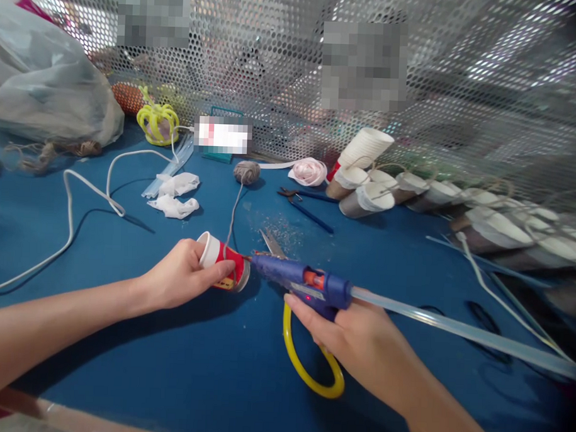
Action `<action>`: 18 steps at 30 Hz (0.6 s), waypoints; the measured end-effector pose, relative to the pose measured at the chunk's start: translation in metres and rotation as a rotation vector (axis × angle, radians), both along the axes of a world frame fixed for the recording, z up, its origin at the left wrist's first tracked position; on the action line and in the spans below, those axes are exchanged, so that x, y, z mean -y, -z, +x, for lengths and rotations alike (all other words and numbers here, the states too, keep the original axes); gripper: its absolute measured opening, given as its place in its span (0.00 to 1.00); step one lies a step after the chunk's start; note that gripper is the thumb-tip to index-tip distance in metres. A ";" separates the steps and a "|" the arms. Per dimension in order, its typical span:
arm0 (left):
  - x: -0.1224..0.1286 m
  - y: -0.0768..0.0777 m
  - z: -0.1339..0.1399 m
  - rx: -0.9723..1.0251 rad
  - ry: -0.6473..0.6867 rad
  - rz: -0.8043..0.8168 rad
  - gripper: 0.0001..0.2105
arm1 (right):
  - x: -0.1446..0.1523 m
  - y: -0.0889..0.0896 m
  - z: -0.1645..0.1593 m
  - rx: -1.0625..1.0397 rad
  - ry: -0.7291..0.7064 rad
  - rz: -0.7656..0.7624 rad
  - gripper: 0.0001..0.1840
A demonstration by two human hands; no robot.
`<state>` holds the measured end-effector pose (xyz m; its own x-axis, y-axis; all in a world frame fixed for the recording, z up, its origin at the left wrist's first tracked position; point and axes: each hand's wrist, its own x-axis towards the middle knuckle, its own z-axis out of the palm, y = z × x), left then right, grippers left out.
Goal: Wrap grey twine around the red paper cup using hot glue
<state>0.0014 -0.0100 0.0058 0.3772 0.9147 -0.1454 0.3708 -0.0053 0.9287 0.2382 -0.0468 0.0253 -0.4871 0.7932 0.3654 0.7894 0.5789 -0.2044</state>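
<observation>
My left hand (184, 272) grips a red and white paper cup (237, 270), tilted on its side with its white-rimmed end to the left. Grey yarn runs across the cup under my thumb and leads back to a small ball of yarn (247, 172). In my right hand (345, 328) is a blue hot glue gun (295, 279), with a long clear glue stick (435, 322) out of its back. The gun's nozzle is at the cup's right end; whether it touches I cannot tell. Beneath the gun lie yellow-handled scissors (290, 342), partly hidden.
Wrapped cups (373, 200) with twine crowd the right, near a stack of white cups (368, 146). Pliers (311, 213), ribbon roll (308, 171), crumpled white pieces (175, 206) and a white cord (69, 214) lie on the blue table (179, 370). Perforated metal (284, 64) stands behind.
</observation>
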 end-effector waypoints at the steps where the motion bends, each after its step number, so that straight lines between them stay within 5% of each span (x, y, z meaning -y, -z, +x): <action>1: 0.000 0.000 0.000 -0.004 -0.001 0.003 0.17 | 0.000 0.002 0.002 0.070 -0.053 0.058 0.22; 6: 0.000 0.003 0.000 0.003 -0.009 0.006 0.18 | 0.003 -0.004 0.003 0.224 -0.140 0.171 0.27; 12: -0.002 0.006 -0.003 0.016 -0.030 -0.017 0.18 | 0.005 -0.023 -0.009 0.046 -0.021 -0.078 0.23; 18: -0.004 0.005 -0.001 0.079 -0.040 -0.067 0.18 | 0.007 -0.027 -0.014 -0.109 0.019 -0.167 0.17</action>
